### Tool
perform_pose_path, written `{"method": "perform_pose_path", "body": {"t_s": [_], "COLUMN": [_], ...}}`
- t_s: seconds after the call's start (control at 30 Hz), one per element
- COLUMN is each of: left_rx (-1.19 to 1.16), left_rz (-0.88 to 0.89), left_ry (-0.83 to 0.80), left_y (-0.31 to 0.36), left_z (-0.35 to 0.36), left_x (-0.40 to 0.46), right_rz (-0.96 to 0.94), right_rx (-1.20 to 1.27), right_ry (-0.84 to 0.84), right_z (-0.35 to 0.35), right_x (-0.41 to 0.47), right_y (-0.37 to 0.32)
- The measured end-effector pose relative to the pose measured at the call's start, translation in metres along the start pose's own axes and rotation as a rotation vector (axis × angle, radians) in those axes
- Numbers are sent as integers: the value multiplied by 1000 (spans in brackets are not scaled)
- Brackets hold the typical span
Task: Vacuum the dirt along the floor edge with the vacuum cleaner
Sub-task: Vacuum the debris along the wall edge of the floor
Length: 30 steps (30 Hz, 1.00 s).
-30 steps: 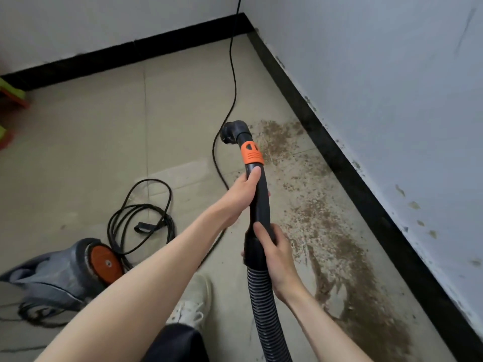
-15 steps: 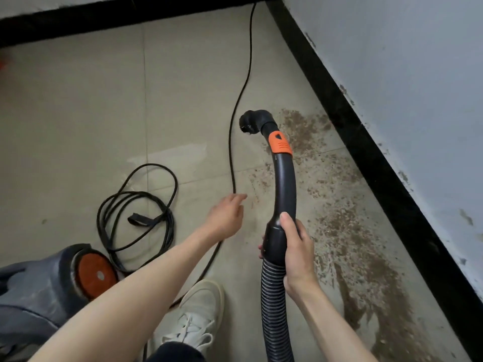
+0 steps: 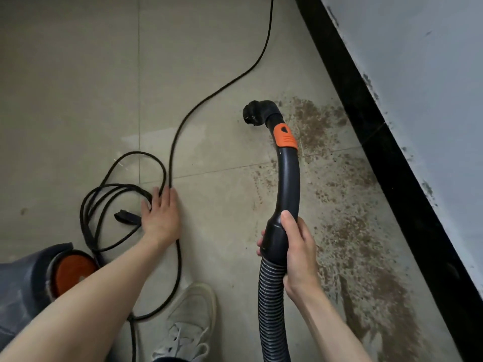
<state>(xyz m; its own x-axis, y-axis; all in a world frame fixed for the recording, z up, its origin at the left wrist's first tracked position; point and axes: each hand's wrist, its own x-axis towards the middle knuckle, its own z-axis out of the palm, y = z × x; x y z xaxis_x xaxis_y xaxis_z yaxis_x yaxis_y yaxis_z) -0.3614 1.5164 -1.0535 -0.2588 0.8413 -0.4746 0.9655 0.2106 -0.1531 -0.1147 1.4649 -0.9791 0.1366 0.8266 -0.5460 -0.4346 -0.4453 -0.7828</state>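
Observation:
A black curved vacuum handle tube (image 3: 288,178) with an orange collar (image 3: 285,137) ends in a bent black nozzle end (image 3: 254,114), held above the floor. My right hand (image 3: 296,249) grips the tube's lower cuff where the ribbed hose (image 3: 271,304) begins. Brown dirt (image 3: 347,231) is strewn over the tiles along the black baseboard (image 3: 392,142) on the right. My left hand (image 3: 160,215) reaches down with its fingers extended onto the coiled black power cord (image 3: 104,194) on the floor. The grey vacuum body (image 3: 23,283) with an orange wheel (image 3: 73,267) lies at the lower left.
The cord runs from the coil up across the tiles to the top edge (image 3: 264,48) and loops back past my white shoe (image 3: 193,320). A pale wall (image 3: 431,74) rises above the baseboard. A black strap piece (image 3: 126,218) lies inside the coil.
My left hand let go of the handle tube and moved down and left onto the cord coil. My right hand keeps its grip on the cuff. The view has tilted further down.

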Motion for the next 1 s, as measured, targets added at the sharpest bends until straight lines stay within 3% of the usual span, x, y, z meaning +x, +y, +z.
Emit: {"method": "perform_pose_path", "body": {"t_s": [0.67, 1.0], "left_rx": [-257, -61], "left_rz": [-41, 344], "left_ry": [-52, -58], "left_y": [7, 31], "left_z": [-18, -14], "left_x": [19, 21], "right_rz": [-91, -93], "right_rx": [-309, -229], "right_ry": [-44, 90], "right_z": [54, 45], "right_x": [51, 68], "right_y": [13, -12]}}
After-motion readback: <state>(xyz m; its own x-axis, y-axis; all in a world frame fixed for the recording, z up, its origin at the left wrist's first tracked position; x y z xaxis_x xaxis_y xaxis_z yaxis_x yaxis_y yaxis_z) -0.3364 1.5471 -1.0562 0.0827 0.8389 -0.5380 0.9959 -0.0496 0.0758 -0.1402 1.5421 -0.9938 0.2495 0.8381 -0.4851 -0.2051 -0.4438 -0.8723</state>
